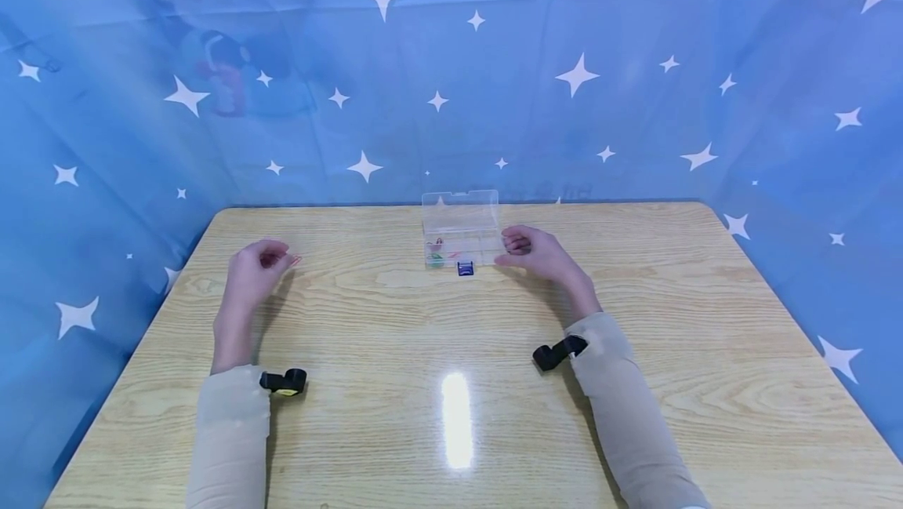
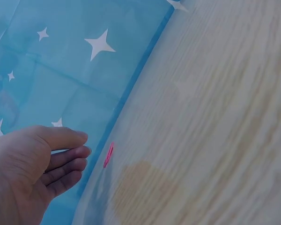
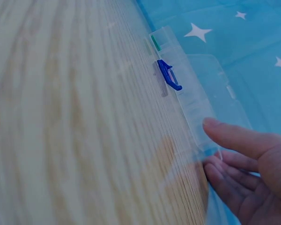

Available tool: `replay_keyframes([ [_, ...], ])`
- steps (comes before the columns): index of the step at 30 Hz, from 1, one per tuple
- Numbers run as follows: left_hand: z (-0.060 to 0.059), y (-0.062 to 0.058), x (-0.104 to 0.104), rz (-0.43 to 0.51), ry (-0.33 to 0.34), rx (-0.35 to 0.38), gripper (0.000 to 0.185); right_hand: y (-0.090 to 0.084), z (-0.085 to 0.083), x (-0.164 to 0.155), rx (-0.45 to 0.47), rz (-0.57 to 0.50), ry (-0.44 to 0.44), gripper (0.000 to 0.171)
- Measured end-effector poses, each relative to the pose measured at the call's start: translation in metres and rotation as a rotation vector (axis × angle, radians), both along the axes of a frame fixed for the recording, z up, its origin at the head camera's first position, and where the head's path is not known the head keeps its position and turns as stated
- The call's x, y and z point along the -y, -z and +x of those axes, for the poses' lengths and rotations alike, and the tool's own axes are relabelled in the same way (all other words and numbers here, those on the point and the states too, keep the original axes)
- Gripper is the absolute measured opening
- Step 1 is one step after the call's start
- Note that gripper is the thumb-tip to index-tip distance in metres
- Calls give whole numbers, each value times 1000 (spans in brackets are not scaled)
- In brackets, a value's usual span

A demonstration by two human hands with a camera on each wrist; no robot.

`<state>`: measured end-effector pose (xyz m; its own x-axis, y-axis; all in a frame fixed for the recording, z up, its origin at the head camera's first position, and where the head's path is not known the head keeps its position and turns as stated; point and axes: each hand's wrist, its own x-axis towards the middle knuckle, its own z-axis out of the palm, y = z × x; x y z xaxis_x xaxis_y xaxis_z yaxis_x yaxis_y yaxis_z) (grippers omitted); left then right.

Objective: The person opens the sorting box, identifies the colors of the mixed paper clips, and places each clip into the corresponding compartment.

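In the head view, a clear plastic compartment box (image 1: 460, 238) with its lid raised sits toward the far edge of the light wooden table (image 1: 395, 383). This box is the landmark for all places here. A small blue binder clip (image 1: 465, 268) lies just in front of the box, touching or almost touching its front wall. The right hand (image 1: 534, 252) rests just to the right of the box, fingers loosely curled, gripping nothing; its fingertips come close to the box's right wall. The left hand (image 1: 256, 266) hovers well to the left of the box, fingers loosely bent, with a small pink paper clip (image 1: 295, 260) at its fingertips; whether the fingers touch it cannot be told here. Tiny coloured bits lie in the box's left compartments.

In the left wrist view, the left hand (image 2: 33, 168) has relaxed, slightly bent fingers (image 2: 68, 157) and holds nothing; the pink paper clip (image 2: 108, 154) sits just off the fingertips, apart from them.

In the right wrist view, the right hand (image 3: 253, 173) is relaxed and empty, its forefinger against the near end of the box (image 3: 192, 101). The blue binder clip (image 3: 169, 75) sits against the box's long side.
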<state>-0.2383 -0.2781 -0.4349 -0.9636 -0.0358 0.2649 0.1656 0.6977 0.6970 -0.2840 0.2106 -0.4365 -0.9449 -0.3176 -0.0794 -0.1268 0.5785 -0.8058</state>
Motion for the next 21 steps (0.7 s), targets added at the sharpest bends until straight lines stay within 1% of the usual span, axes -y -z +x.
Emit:
replay_keyframes([
  [3,0,1,1,-12,-25,24,26,-1,0,0,2,-3,1,61],
  [9,0,3,2,-56,-55,64,25,0,0,1,0,0,4,62],
  [16,-4,8,3,-92,-71,111,24,1,-1,2,6,8,15,61],
  [21,-7,9,4,-113,-76,145,23,0,0,2,7,10,17,62],
])
